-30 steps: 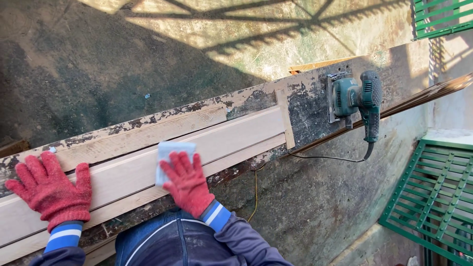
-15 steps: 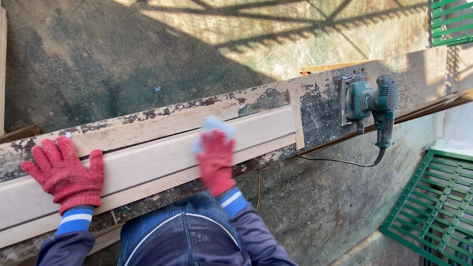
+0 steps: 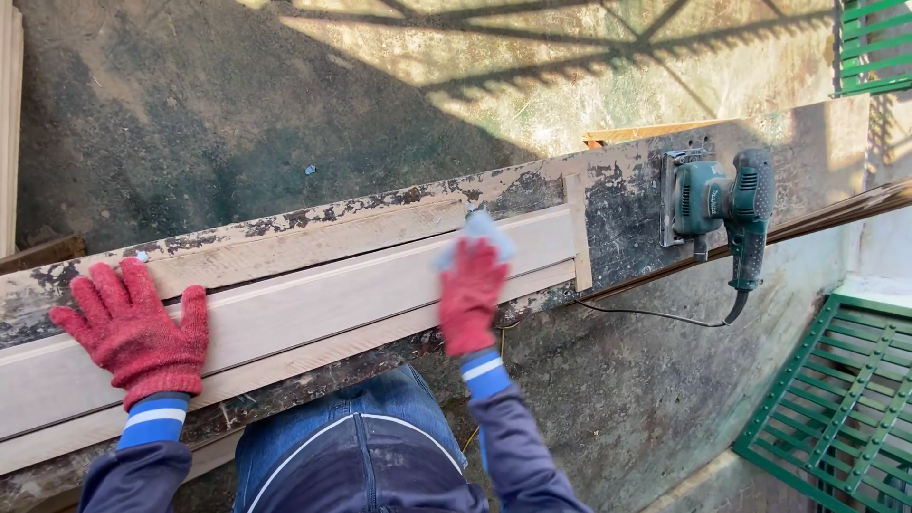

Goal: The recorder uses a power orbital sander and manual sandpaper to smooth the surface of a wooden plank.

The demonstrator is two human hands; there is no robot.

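Concrete floor [image 3: 237, 123], stained dark and crossed by shadow bars, fills the upper half of the frame. Across it, from lower left to upper right, runs a long counter [image 3: 627, 204] of old board with flaking paint. On the counter lies a pale wooden moulding [image 3: 313, 309], its long axis following the same slant, ending at a small stop block right of centre. Green metal grating [image 3: 841, 399] sits at the lower right. A green electric sander [image 3: 727, 204] rests on the counter at the upper right, well apart from both hands, its cord hanging off the near edge.

The left hand [image 3: 133, 328], in a red knit glove, is spread wide and flat on the moulding at the lower left, holding nothing. The right hand [image 3: 470, 294], also gloved, presses a folded pale sanding sheet [image 3: 480, 233] against the moulding near its right end; its grip is closed on that sheet. That hand is the nearer one to the sander.
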